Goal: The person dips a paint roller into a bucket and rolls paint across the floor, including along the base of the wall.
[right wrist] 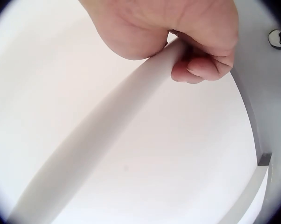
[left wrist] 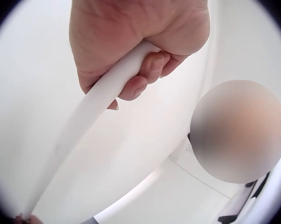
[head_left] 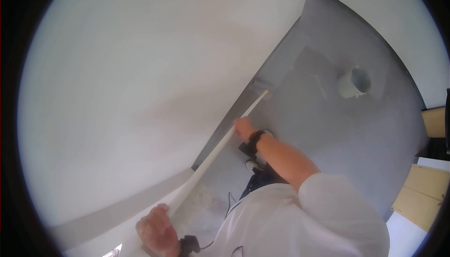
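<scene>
A long white pole slants across the head view beside the white wall, its far end a small orange tip low over the grey floor. My right hand grips it partway along, and in the right wrist view the fingers curl around it. Nearer to my body, my left hand holds the upper part. The left wrist view shows that hand's fingers wrapped round the pole. Just by the orange tip, a blurred grey patch lies at the wall's foot.
A pale bucket stands on the grey floor to the right. The white wall rises close on the left, with a dark skirting along its base. Light brown boxes are at the right edge. My shoe is below the right wrist.
</scene>
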### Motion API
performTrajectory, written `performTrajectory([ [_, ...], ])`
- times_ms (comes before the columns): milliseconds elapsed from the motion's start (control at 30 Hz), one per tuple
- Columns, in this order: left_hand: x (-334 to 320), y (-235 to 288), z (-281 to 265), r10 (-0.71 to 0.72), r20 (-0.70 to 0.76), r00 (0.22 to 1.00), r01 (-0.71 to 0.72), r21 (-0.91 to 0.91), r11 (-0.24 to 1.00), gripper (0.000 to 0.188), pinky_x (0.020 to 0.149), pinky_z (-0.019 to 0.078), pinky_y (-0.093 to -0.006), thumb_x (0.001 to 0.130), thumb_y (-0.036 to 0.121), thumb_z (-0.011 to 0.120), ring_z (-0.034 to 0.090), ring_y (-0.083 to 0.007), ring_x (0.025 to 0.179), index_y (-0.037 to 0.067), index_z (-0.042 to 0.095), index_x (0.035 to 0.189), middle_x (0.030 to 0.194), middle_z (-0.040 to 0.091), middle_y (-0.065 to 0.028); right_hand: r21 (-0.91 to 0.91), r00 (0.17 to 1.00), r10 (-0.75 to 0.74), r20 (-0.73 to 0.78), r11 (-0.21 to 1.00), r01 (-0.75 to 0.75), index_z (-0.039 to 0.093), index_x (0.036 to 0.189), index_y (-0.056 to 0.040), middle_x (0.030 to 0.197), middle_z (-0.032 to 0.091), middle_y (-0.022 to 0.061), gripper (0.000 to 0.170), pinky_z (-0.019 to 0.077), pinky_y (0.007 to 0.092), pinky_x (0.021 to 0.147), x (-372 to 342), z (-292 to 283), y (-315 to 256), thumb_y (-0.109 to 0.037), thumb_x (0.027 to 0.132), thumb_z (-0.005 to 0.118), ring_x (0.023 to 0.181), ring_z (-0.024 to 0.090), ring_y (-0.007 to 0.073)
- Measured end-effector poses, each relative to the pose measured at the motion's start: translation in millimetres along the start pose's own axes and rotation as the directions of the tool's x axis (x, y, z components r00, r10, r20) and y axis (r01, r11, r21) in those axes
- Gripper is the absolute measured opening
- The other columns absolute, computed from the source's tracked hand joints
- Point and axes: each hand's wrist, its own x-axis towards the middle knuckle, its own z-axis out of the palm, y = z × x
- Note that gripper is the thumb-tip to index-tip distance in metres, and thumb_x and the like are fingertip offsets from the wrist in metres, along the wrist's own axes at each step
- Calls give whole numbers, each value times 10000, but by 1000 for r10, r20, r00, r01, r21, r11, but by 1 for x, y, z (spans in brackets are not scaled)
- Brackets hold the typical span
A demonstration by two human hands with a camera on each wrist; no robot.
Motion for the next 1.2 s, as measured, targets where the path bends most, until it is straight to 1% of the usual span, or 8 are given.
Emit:
performTrajectory([
  [400,539,-143,803,-69,-30,997,67,-78,995,342,813,410,-445,858,203,522,393,-197,566,104,348,581,530,325,-6,-251,946,244,212,949,-189,630,523,-110,611,648,82,88,513,345,538,356,-603,716,-73,555,703,600,651,245],
  [567,766,-178,1141,-85,-1,996,85,1,996,351,805,418,-431,894,219,479,363,-187,576,102,330,598,549,292,1,60,909,354,223,925,-375,596,660,-57,669,617,146,87,500,359,571,503,-843,1004,-78,611,664,636,610,327],
  [700,941,-173,1419,-57,-139,989,65,59,996,341,782,410,-427,902,203,463,321,-170,561,111,327,603,540,279,9,-140,953,29,301,990,14,608,627,-68,671,616,163,53,492,416,590,609,-1066,1194,-95,630,653,657,619,331],
  [867,1187,-201,1773,-67,-196,978,65,-17,998,326,782,402,-422,904,187,455,308,-164,560,121,328,611,539,275,13,79,969,46,243,995,-67,630,529,-127,537,622,50,129,481,343,528,750,-1351,1442,-128,657,645,541,635,217],
  [967,1344,-221,1995,-83,-173,981,68,-88,994,318,785,399,-421,904,180,452,308,-162,562,126,329,616,540,275,15,614,855,336,396,596,-518,617,498,-137,522,615,43,165,469,338,523,847,-1451,1676,-137,662,635,537,632,210],
  [1033,1451,-235,2147,-88,-161,983,66,-134,989,314,787,397,-421,905,175,450,308,-162,563,129,330,618,541,276,15,399,998,67,15,914,-67,619,490,-137,518,616,40,198,463,326,510,909,-1558,1828,-151,687,612,521,627,201],
  [1133,1621,-297,2414,-92,-207,974,56,-172,983,295,809,405,-455,849,197,516,378,-187,559,108,362,613,542,331,1,-95,947,82,310,994,-55,621,480,-143,523,620,36,209,470,328,512,1037,-1851,2039,-157,688,605,534,634,206],
  [1200,1742,-334,2611,-80,-199,977,54,-131,990,296,800,405,-452,855,202,509,374,-184,558,114,358,617,540,322,1,5,927,175,333,982,-187,624,480,-146,527,623,41,200,477,334,519,1122,-1967,2220,-153,679,610,536,636,213],
])
